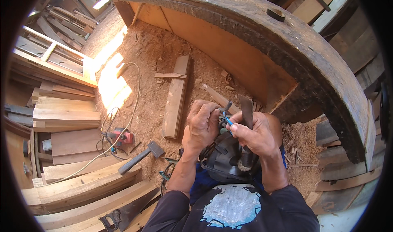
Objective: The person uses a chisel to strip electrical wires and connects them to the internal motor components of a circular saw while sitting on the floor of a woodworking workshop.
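Note:
My left hand (202, 123) is closed, pinching a dark cable (224, 108) near its end. From that end a thin blue wire (227, 119) runs across to my right hand (260, 134). The fingers of my right hand are wrapped round a chisel (246, 109), its wide flat blade pointing up and its dark handle (245, 160) hanging below the fist. Thumb and forefinger of that hand meet at the blue wire. Below both hands, a black power tool (221, 156) rests on my lap; its lower parts are partly hidden by my arms.
A heavy workbench (245, 6) arches over the far right, with a dark ring-shaped roll (276, 14) on it. On the sawdust floor lie a board (176, 97), a hammer (143, 156) and a red tool (123, 137) with a cord. Planks and a handsaw (127, 213) lie left.

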The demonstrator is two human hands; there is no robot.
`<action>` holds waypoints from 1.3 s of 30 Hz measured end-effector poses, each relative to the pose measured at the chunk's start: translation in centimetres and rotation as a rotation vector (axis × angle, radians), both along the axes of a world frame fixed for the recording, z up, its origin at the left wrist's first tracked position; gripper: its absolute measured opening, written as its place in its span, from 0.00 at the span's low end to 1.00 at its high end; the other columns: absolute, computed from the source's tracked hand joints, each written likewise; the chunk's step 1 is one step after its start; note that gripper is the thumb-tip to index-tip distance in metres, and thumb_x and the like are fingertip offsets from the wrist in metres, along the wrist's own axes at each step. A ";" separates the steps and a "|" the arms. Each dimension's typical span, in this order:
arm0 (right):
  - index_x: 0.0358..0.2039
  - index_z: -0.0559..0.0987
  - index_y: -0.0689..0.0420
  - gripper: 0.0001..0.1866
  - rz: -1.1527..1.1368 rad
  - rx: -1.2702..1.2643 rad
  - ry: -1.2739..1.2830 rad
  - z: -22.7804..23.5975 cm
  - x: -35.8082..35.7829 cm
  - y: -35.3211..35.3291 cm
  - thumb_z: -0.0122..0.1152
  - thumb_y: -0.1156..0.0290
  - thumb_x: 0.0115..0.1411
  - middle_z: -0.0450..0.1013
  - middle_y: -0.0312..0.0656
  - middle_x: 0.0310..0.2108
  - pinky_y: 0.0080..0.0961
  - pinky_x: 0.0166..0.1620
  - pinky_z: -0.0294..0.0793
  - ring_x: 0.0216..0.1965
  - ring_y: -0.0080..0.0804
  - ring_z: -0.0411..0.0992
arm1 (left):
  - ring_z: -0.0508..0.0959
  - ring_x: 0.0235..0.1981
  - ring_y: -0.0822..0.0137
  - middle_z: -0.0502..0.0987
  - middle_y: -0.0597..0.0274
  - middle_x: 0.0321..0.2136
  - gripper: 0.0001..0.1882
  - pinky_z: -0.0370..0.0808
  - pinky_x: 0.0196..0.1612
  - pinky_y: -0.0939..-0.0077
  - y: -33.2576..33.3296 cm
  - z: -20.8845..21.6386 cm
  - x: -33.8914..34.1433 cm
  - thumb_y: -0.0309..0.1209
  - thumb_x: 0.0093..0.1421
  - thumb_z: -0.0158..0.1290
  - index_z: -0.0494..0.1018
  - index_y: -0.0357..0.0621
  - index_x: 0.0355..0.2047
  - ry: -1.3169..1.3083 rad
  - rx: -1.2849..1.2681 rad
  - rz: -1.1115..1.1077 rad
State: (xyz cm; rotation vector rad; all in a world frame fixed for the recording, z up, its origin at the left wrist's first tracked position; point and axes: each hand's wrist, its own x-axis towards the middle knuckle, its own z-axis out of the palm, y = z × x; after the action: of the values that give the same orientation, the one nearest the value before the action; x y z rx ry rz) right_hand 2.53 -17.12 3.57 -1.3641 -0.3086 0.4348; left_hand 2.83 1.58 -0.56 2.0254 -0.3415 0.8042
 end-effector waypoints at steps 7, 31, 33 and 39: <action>0.29 0.77 0.61 0.07 0.030 -0.048 0.084 0.3 0.0 0.9 0.61 0.73 0.62 0.69 0.28 0.24 0.17 0.29 0.64 0.26 0.13 0.63 | 0.80 0.29 0.66 0.79 0.57 0.28 0.11 0.75 0.35 0.74 -0.5 0.5 -2.3 0.33 0.69 0.47 0.77 0.41 0.42 0.572 -0.478 -0.192; 0.68 0.61 0.66 0.31 -0.222 0.329 0.027 -2.5 -6.1 -4.0 0.57 0.70 0.68 0.67 0.37 0.43 0.21 0.41 0.74 0.35 0.20 0.69 | 0.71 0.28 0.76 0.72 0.65 0.29 0.17 0.70 0.32 0.81 0.2 0.6 -1.1 0.30 0.68 0.46 0.72 0.31 0.51 0.490 -1.077 -0.441; 0.68 0.60 0.64 0.28 -0.361 0.130 -0.155 -3.4 -5.8 -4.0 0.51 0.67 0.72 0.68 0.37 0.40 0.19 0.38 0.74 0.31 0.20 0.69 | 0.72 0.27 0.75 0.75 0.63 0.30 0.16 0.71 0.31 0.79 0.6 0.4 -0.9 0.30 0.68 0.47 0.73 0.31 0.51 0.427 -1.103 -0.433; 0.59 0.70 0.65 0.22 -0.281 -0.048 -0.031 -7.3 -5.4 -5.4 0.46 0.61 0.74 0.69 0.34 0.31 0.15 0.32 0.69 0.24 0.17 0.67 | 0.72 0.25 0.78 0.76 0.64 0.29 0.15 0.69 0.29 0.86 0.7 0.8 -0.7 0.31 0.69 0.50 0.73 0.34 0.51 0.420 -0.999 -0.366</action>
State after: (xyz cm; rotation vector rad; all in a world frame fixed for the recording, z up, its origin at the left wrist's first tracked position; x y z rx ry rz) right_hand -2.90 -22.47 -3.71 -1.4372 -0.1288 0.1883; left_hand 2.12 2.31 0.26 1.0881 -0.0305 0.2062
